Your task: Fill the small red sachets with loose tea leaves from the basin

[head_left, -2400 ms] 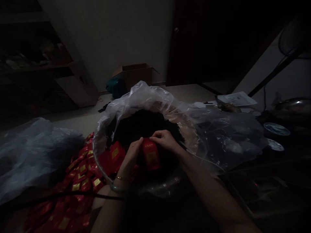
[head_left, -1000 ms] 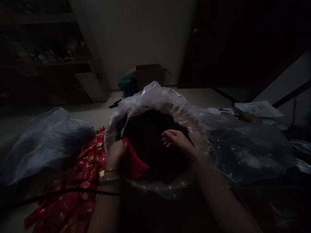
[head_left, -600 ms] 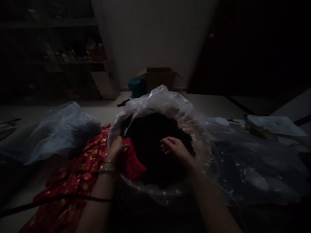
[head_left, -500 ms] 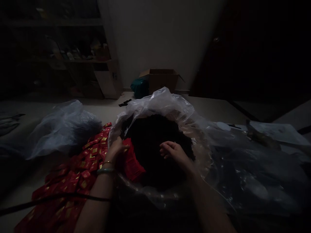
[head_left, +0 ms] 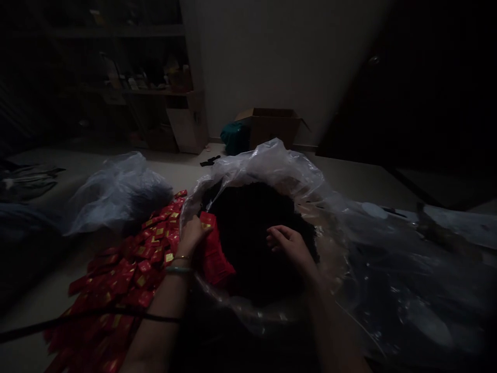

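The left hand [head_left: 192, 233] is resting at the near-left rim of the bag [head_left: 272, 166], its fingers [head_left: 202, 226] curling together on the top edge of a red packet [head_left: 207, 220]. That packet is standing at the head of a short row of packets [head_left: 215, 259] leaning inside the bag against the dark heap [head_left: 252, 228]. Two bracelets [head_left: 179, 263] are sitting on the left wrist.

The right hand [head_left: 289, 244] is lying palm down on the heap, well apart from the left; its fingers [head_left: 276, 235] are bending loosely inward, and it is too dark to tell whether they are pinching any of the dark stuff.

Just left of the bag, a pile [head_left: 128, 269] of more red packets with gold labels is spreading over the tabletop [head_left: 34, 305]. A second, crumpled bag [head_left: 116, 191] is lying beyond that pile. Far behind, a box [head_left: 272, 124] is standing open against the wall.
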Tool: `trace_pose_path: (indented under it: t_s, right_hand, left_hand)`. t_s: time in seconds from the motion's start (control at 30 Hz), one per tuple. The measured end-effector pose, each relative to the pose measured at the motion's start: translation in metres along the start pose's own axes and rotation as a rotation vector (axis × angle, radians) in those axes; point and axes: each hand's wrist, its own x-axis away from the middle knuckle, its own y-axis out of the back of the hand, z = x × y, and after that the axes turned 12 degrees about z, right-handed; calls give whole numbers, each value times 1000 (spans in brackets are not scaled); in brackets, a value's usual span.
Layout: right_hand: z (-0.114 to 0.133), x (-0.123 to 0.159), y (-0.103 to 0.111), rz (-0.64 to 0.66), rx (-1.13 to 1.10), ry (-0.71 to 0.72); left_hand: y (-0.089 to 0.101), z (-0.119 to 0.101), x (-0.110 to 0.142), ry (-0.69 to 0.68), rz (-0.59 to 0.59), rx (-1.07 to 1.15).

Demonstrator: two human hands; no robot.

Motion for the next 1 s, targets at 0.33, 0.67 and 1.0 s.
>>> trace_pose_path:
  t_s: [0.33, 0.67, 1.0]
  right_hand:
    - [-19, -13, -8, -118, 112, 25]
    - [-18, -16, -31, -212, 551, 572]
    - [-12, -16, -31, -425, 661, 594]
  left_hand:
    - [13, -11, 9, -130, -179, 321]
    - [-8, -71, 44, -414, 482, 1130]
    - [-27, -86, 43, -366, 994, 1555]
